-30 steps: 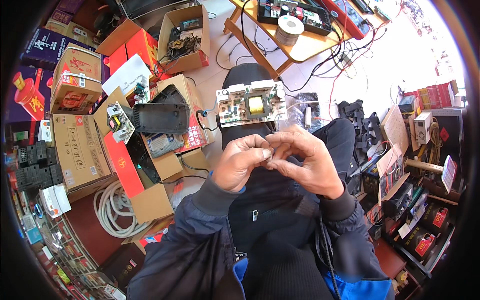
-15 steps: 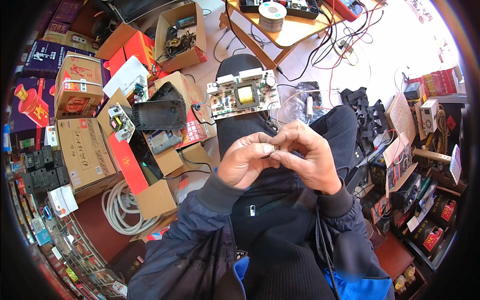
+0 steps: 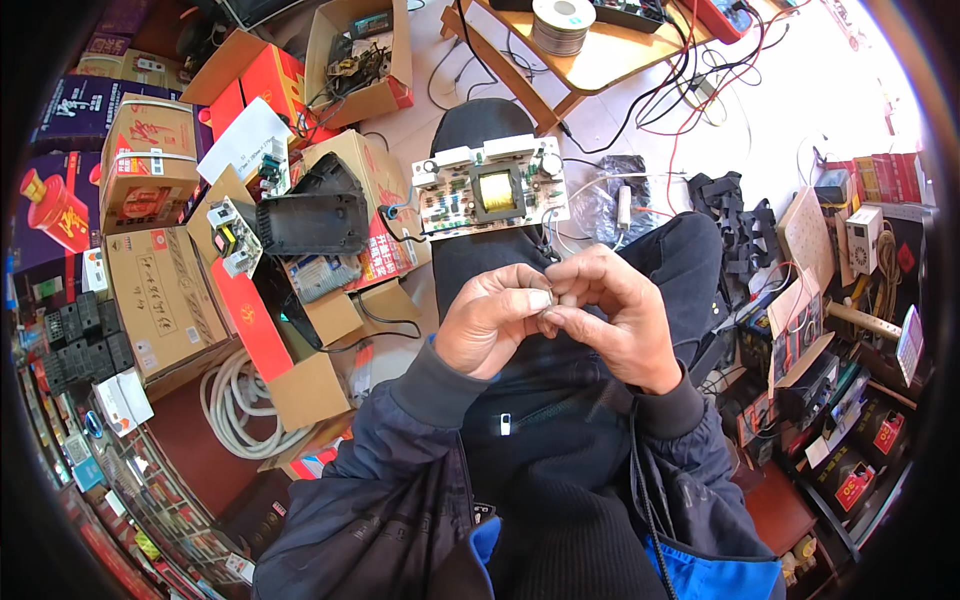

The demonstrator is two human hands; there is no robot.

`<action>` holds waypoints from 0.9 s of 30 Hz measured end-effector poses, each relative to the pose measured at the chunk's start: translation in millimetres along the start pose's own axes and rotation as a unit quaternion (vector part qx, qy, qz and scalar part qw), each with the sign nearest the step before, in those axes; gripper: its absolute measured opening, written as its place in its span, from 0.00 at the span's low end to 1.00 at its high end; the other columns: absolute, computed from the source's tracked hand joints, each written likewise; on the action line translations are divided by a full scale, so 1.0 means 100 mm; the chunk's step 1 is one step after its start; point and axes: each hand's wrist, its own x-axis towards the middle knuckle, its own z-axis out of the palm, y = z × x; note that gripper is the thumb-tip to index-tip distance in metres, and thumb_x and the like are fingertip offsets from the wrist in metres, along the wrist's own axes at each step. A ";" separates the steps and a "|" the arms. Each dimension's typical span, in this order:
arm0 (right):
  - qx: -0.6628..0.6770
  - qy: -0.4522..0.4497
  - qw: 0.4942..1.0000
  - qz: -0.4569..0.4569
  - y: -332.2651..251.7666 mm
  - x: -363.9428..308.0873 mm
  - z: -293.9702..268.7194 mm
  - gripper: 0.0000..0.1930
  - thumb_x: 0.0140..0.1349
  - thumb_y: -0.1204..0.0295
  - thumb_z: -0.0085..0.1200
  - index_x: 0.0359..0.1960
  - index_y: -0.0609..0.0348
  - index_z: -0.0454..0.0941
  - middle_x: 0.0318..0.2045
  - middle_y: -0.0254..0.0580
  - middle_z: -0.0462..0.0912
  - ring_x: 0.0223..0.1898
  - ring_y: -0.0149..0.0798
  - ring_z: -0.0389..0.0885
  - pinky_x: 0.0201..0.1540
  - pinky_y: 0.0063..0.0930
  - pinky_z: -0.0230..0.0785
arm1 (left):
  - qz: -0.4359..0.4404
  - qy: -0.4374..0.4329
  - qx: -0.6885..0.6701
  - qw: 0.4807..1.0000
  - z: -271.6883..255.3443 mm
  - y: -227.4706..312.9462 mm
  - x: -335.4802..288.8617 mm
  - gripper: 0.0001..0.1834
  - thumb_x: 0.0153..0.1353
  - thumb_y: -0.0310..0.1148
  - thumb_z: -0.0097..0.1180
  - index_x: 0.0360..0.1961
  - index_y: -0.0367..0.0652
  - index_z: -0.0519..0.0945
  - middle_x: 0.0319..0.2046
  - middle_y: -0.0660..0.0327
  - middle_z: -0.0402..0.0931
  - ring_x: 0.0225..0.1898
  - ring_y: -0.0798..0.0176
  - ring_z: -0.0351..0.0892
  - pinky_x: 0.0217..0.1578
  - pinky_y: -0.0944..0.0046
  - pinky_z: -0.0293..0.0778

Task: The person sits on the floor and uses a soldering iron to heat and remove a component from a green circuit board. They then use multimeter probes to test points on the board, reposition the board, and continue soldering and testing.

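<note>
My left hand (image 3: 492,322) and my right hand (image 3: 618,318) meet above my lap, thumbs and fingertips pinched together. Whatever sits between the fingertips is too small and too covered to name. Just beyond them, a circuit board (image 3: 455,212) with a yellow-wound transformer (image 3: 496,191) rests on my left knee. Neither hand touches that board. Thin wires run off its right side toward a clear plastic bag (image 3: 598,205) on the floor, where a white cylindrical piece (image 3: 624,207) lies.
A wooden table (image 3: 610,68) at the far side carries a solder spool (image 3: 562,27). To the left stand open cardboard boxes, one holding a black plastic housing (image 3: 312,222), near a coiled pale hose (image 3: 222,412). Black straps (image 3: 735,215) lie to my right, and cables trail over the floor.
Both hands stay pinched together in nearly the same place, with small shifts of the fingertips. The surroundings shift slightly in the view as my head moves.
</note>
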 end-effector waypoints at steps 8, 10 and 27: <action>-0.110 0.033 0.993 -0.025 0.04 0.07 0.04 0.14 0.63 0.80 0.72 0.50 0.64 0.89 0.41 0.41 0.86 0.39 0.31 0.89 0.47 0.27 0.79 | 0.012 0.050 0.003 0.999 -0.02 -0.01 0.05 0.09 0.73 0.28 0.62 0.48 0.34 0.84 0.38 0.56 0.87 0.39 0.63 0.85 0.49 0.60 0.80; -0.144 0.029 0.987 -0.059 0.07 0.12 0.03 0.14 0.63 0.80 0.72 0.50 0.64 0.89 0.42 0.42 0.86 0.38 0.32 0.89 0.46 0.27 0.79 | 0.010 0.053 -0.002 0.999 -0.04 -0.01 0.06 0.09 0.73 0.29 0.62 0.48 0.34 0.84 0.38 0.56 0.87 0.39 0.62 0.85 0.49 0.60 0.81; 0.018 0.138 0.988 0.071 0.21 0.33 -0.15 0.15 0.73 0.78 0.66 0.59 0.68 0.82 0.42 0.36 0.87 0.41 0.28 0.86 0.49 0.25 0.80 | 0.119 0.122 0.123 0.978 -0.10 0.16 -0.04 0.06 0.70 0.22 0.62 0.45 0.33 0.84 0.37 0.57 0.83 0.37 0.64 0.83 0.45 0.61 0.81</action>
